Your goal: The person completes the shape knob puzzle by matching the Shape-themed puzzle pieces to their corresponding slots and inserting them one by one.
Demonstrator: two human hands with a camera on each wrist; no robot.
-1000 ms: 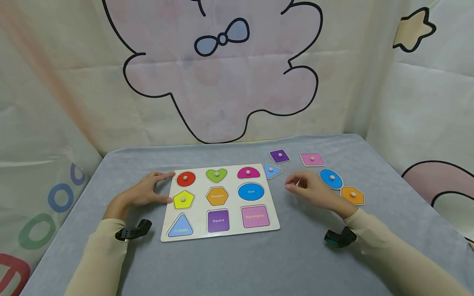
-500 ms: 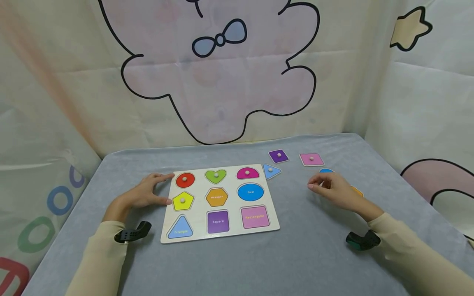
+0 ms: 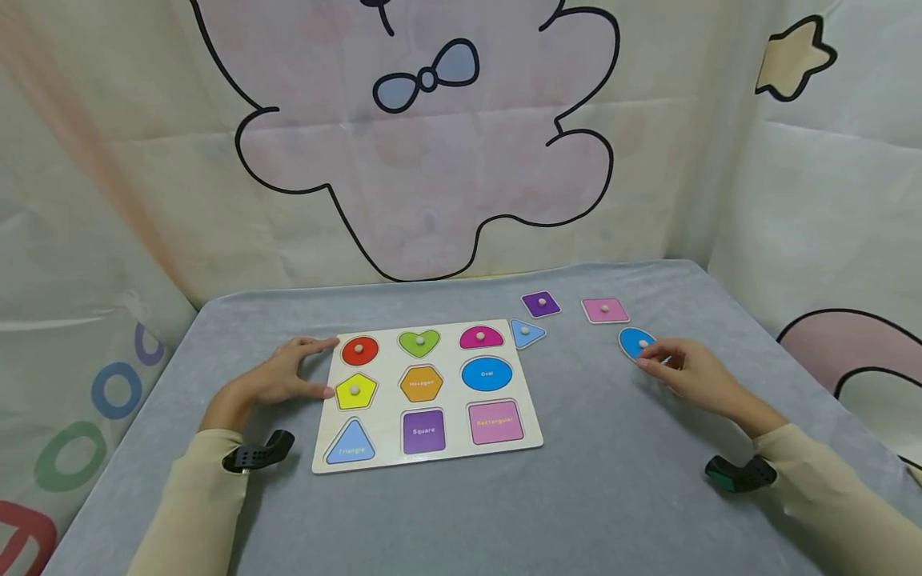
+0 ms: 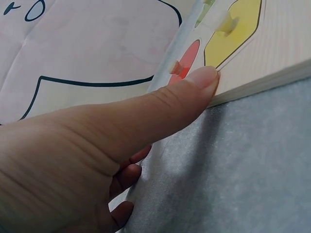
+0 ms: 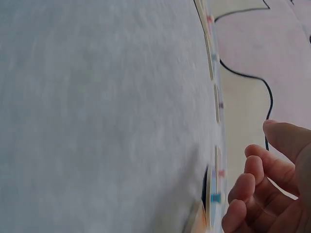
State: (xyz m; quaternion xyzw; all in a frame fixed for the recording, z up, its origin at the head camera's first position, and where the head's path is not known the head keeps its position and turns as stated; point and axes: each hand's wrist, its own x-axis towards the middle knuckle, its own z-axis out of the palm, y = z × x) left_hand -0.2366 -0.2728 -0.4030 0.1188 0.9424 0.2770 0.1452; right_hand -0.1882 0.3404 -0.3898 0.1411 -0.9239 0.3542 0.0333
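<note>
My left hand [image 3: 288, 372] rests at the left edge of a white shape puzzle board [image 3: 457, 432]. Its thumb [image 4: 201, 80] touches the edge beside the yellow pentagon piece [image 3: 356, 391], and another fingertip lies at the back corner. To the right, my right hand [image 3: 691, 376] hovers beside the blue oval piece [image 3: 632, 341], fingertips overlapping its right side in the head view. In the right wrist view, thumb and loosely bent fingers stand apart with nothing between them. The orange hexagon piece [image 5: 198, 221] shows low in that view; the hand hides it from the head camera.
A red circle [image 3: 360, 352], green heart [image 3: 419, 342] and magenta semicircle [image 3: 481, 338] sit knobbed in the board. Several printed recesses show in it. Loose on the grey cloth [image 3: 461, 520] lie a blue triangle [image 3: 527, 336], purple square [image 3: 540, 304] and pink rectangle [image 3: 603, 312].
My right hand has moved right, away from the board, passing over the blue oval and now covering the orange hexagon. The left hand and the board stay essentially in place.
</note>
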